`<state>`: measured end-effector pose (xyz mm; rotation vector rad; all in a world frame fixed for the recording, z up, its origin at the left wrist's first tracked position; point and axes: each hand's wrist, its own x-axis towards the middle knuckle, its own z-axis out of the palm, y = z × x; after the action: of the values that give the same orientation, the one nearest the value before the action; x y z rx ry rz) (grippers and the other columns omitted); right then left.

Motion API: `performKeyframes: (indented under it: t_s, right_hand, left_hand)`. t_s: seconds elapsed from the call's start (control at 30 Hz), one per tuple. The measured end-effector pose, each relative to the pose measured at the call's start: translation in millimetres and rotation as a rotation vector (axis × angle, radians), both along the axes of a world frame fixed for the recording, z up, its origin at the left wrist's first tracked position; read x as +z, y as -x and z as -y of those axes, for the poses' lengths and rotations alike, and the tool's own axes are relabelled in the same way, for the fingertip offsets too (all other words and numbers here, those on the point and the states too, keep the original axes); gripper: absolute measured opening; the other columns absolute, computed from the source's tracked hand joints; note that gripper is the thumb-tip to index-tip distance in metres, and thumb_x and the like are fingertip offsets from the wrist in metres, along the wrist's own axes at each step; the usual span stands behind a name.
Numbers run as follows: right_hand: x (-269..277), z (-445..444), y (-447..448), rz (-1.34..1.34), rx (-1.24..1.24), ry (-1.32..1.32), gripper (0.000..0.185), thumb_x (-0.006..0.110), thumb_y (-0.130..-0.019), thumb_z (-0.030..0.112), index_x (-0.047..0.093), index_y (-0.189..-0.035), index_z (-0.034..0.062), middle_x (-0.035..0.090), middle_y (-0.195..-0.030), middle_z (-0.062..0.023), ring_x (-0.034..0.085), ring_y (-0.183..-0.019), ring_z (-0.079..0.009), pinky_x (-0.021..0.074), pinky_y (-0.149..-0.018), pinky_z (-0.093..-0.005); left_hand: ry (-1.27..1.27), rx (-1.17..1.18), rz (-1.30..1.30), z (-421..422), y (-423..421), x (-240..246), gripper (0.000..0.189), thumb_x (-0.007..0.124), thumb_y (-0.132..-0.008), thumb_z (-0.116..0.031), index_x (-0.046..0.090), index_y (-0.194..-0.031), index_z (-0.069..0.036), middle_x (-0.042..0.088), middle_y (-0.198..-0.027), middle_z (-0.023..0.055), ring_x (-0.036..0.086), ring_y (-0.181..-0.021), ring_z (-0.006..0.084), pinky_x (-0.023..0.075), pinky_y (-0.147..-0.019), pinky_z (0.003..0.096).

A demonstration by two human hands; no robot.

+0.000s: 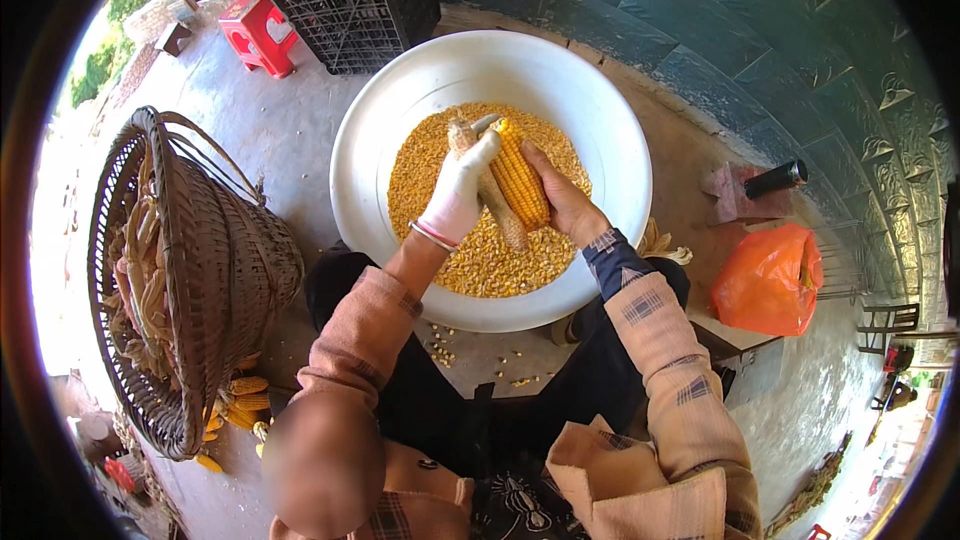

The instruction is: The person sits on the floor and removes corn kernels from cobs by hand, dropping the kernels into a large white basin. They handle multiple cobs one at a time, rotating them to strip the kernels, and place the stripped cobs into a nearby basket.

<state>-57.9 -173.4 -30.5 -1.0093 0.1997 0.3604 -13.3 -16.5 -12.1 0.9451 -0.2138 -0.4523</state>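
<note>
My left hand [456,195], in a white glove, grips a stripped corncob [502,208] with dry husk [459,133] at its upper end. Pressed along the cob's right side is an ear of yellow corn [523,184], its rows of kernels mostly in place. My right hand [568,201], bare, is closed around the right side of that ear. Both hands are above a wide, light metal-looking basin [619,142], which stands between my knees. Loose corn kernels [517,262] cover its bottom. My left palm and some fingers are hidden.
A woven basket [247,262] holding husks leans at left, with ears of corn [244,401] beside it. Behind the basin are a black plastic crate [345,15] and red stool [259,30]. An orange plastic bag [765,281] sits at right. Spilled kernels [442,352] dot the floor.
</note>
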Motion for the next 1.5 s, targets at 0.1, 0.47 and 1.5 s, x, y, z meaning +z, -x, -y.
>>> performKeyframes:
  t_s: [0.1,0.47,1.5]
  right_hand:
    - [11,4,2,-0.010,0.034,-0.009,0.062,0.065,-0.090,0.047,0.051,-0.130,0.0018,0.063,-0.115,-0.0113,0.063,-0.100,-0.0139,0.0548,-0.085,-0.0282]
    - [24,-8,23,0.251,0.019,1.221,0.064,0.076,-0.073,0.021,0.046,-0.121,-0.0078,0.066,-0.095,-0.0283,0.068,-0.090,-0.0383,0.0545,-0.078,-0.0410]
    - [10,1,38,0.190,0.048,0.332,0.054,0.073,-0.083,0.029,0.052,-0.120,-0.0041,0.066,-0.094,-0.0124,0.066,-0.079,-0.0216,0.0570,-0.070,-0.0335]
  left_hand:
    - [0.056,-0.091,-0.065,-6,-15,4,0.047,0.051,-0.098,-0.035,0.053,-0.128,0.001,0.056,-0.123,0.0086,0.052,-0.097,0.0129,0.0435,-0.092,0.0289]
    - [-0.479,0.114,0.377,16,3,11,0.033,0.064,-0.086,-0.018,0.062,-0.112,0.002,0.065,-0.102,0.0074,0.062,-0.083,0.0126,0.0503,-0.078,0.0299]
    - [-0.531,-0.167,0.426,0,-14,6,0.030,0.061,-0.089,-0.018,0.063,-0.112,0.001,0.067,-0.103,0.0080,0.060,-0.093,0.0151,0.0460,-0.088,0.0300]
